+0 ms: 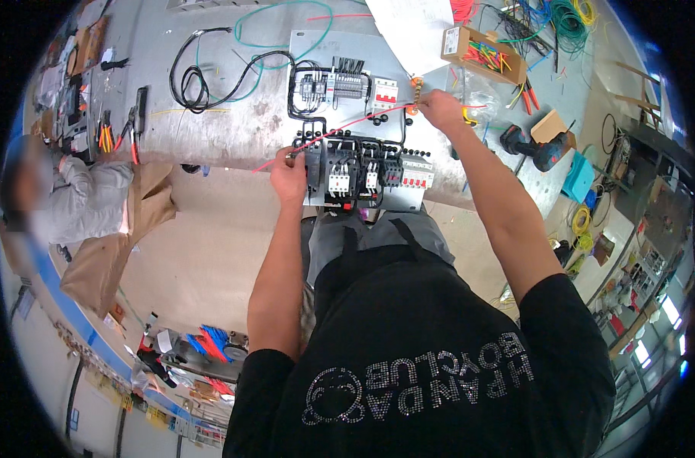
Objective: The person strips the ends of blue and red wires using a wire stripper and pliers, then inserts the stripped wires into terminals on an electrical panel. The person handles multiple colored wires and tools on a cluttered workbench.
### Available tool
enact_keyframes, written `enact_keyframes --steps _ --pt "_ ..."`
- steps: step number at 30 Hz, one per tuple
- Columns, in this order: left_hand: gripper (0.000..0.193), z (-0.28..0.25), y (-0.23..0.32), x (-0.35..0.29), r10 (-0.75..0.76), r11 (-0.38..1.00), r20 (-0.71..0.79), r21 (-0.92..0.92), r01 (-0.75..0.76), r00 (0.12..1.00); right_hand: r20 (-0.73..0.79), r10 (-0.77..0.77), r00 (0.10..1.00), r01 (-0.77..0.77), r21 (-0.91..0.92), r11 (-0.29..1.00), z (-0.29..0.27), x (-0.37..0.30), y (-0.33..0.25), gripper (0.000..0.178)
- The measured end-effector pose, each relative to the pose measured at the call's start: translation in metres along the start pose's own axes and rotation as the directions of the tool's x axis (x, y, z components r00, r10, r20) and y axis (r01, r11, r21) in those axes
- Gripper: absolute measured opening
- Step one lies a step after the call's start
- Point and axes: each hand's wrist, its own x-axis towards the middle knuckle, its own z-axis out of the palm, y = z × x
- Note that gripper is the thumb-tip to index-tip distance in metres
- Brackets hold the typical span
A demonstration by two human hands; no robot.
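Observation:
A thin red wire runs slantwise across a grey mounting plate fitted with electrical parts. My left hand pinches it near its lower left end, over the plate's left edge. Toward the upper right, my right hand grips the same wire, and a short tail extends past the fingers. Beneath the wire are a terminal row, a white breaker with red switches, contactors and a row of small breakers. A small orange-and-yellow piece lies beside my right hand; its kind is unclear.
A cardboard box of coloured pieces and a white sheet lie at the back. A cordless drill is at right. Black cable loops at left, near pliers. Another person's grey sleeve is at far left.

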Motion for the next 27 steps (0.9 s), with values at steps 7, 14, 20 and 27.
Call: enact_keyframes --steps 7,14,20,27 --pt "0.029 0.018 -0.003 0.002 0.116 0.993 -0.080 -0.002 -0.116 0.990 -0.009 -0.024 1.000 0.024 -0.048 0.999 0.007 0.004 0.007 0.023" --pt "0.021 0.032 0.005 0.011 0.097 0.995 -0.133 0.005 -0.098 0.986 -0.048 -0.013 0.999 0.012 -0.009 1.000 0.006 0.004 0.012 0.024" --pt "0.019 0.034 0.008 0.009 0.045 0.998 -0.179 0.051 -0.036 0.983 -0.016 -0.009 1.000 0.009 -0.018 1.000 0.004 0.005 0.011 0.024" --pt "0.019 0.033 0.016 0.005 0.033 0.999 -0.181 0.043 -0.026 0.983 -0.032 0.001 0.999 -0.001 0.016 1.000 0.004 0.001 0.012 0.025"
